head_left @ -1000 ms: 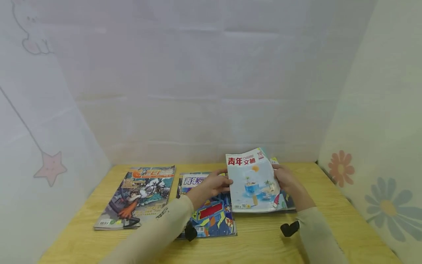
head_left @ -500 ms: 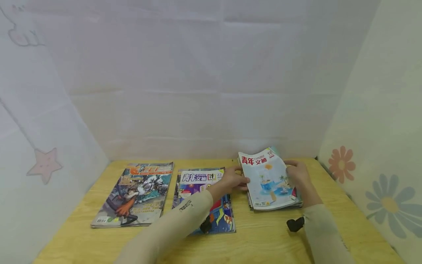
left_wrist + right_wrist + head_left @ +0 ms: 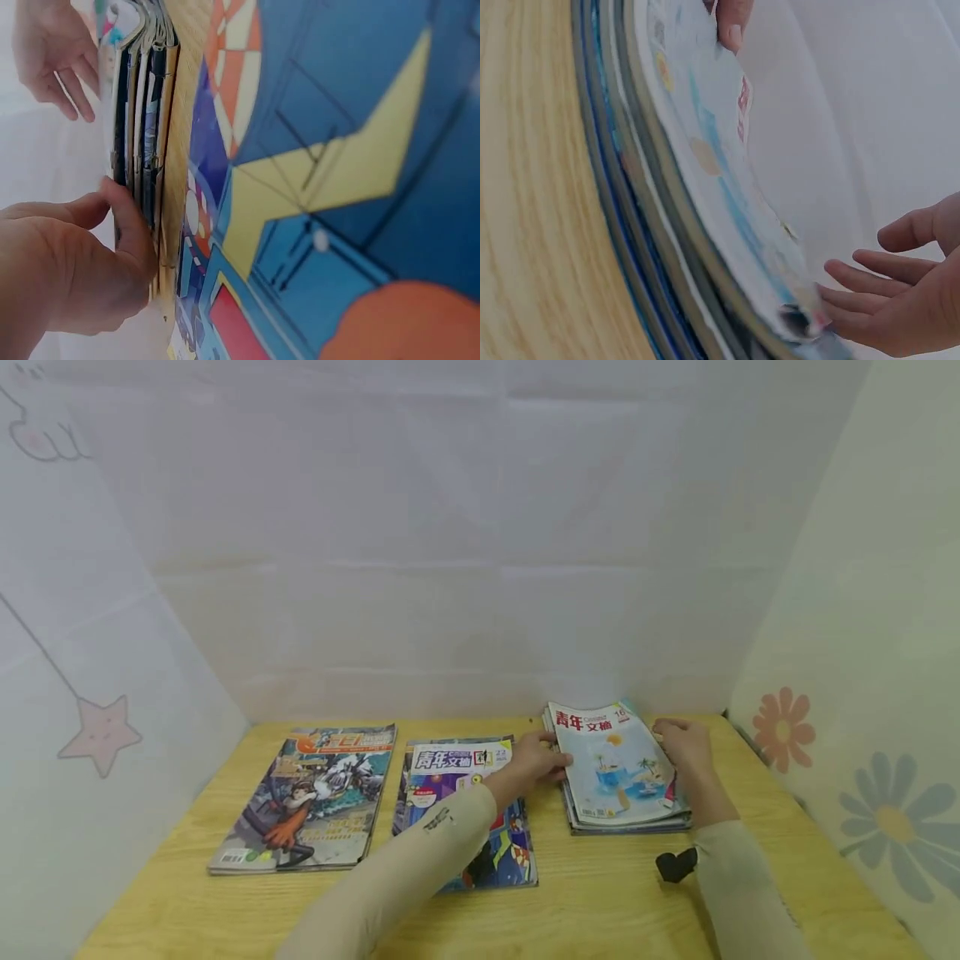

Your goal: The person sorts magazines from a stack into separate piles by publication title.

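Note:
A stack of magazines (image 3: pixel 615 768) lies at the right of the table, its top one with a white and pale blue cover of palm trees and red title characters. My left hand (image 3: pixel 536 762) is at the stack's left side, its fingertips touching the spines (image 3: pixel 141 135) in the left wrist view. On the opposite side, my right hand (image 3: pixel 684 756) is at the right edge of the stack. The right wrist view shows that hand (image 3: pixel 911 289) with fingers extended and nothing gripped, beside the slightly curled top cover (image 3: pixel 712 165).
A purple and blue magazine pile (image 3: pixel 450 777) lies at the middle, partly covered by my left sleeve (image 3: pixel 405 868). Another pile (image 3: pixel 307 802), with a comic-style cover, lies at the left. White cloth (image 3: pixel 390 568) hangs behind the wooden table (image 3: pixel 585 902).
The palm-tree magazine has moved right and come down evenly onto the right stack. My left hand has followed it rightward. My right hand has let go and moved to the stack's right edge.

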A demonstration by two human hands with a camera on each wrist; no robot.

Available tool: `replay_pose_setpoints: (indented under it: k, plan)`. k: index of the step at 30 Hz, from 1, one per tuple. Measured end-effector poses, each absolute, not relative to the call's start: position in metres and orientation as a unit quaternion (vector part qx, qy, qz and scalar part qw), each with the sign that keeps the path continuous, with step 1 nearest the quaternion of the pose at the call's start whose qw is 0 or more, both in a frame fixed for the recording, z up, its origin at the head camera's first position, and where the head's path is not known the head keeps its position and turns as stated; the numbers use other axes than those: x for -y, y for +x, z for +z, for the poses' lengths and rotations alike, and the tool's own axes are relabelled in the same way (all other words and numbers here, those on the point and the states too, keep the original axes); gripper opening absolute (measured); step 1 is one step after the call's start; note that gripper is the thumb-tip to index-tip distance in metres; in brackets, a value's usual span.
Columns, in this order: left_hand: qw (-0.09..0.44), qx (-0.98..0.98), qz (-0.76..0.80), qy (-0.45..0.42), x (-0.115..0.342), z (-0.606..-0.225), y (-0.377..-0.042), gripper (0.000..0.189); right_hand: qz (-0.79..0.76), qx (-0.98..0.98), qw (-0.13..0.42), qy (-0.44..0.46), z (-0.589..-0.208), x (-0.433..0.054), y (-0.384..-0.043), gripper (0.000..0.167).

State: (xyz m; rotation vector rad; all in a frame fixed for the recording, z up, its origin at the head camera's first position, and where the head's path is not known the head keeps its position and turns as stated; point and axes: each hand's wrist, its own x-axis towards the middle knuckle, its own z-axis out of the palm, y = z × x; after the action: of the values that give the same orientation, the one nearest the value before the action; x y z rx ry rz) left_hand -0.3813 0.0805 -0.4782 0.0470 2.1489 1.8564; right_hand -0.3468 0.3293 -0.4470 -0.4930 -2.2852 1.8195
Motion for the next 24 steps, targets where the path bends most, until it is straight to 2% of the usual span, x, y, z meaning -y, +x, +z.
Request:
replay_pose_setpoints:
  k: [10,17,24]
  plan:
    - [0.178,-0.728,0.661,0.042,-0.061,-0.467,-0.394,0.049,0.615,0.776,0.089,-0.102,-0.428,-0.315,-0.336,0.051]
    - [0.167,-0.725,0.667,0.045,-0.013,-0.448,-0.394,0.033,0.604,0.791,0.076,-0.066,-0.414,-0.283,-0.331,0.046]
    - [0.157,-0.712,0.684,0.029,0.041,-0.443,-0.388,0.033,0.612,0.788,0.051,-0.04,-0.414,-0.256,-0.329,0.038]
